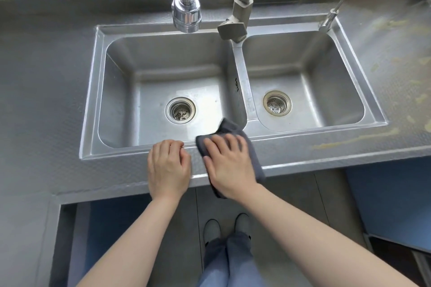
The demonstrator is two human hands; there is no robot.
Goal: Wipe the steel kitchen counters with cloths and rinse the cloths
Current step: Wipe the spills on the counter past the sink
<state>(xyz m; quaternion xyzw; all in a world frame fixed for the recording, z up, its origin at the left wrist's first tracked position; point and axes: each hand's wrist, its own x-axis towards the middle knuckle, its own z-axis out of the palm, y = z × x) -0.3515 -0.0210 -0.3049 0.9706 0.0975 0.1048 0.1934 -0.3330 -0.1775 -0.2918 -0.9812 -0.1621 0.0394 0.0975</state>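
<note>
Both hands at counter point(46, 105) front edge by sink point(240, 91). R hand point(229, 165) flat, fingers spread, pressing dark cloth point(227, 127) onto rim. L hand point(169, 166) w/ fingers curled, holding nothing, resting beside it.

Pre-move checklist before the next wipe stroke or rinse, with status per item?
1. Cloth under right hand, flat on the sink's front rim: ok.
2. Left hand off the cloth, resting on the counter edge: ok.
3. Left basin free for rinsing: ok.
4. Sprayer faucet over left basin: ok; water running: not ok, none visible.
5. Right counter clean: not ok, yellowish smears.
6. Cloth dampness: cannot tell.
</note>
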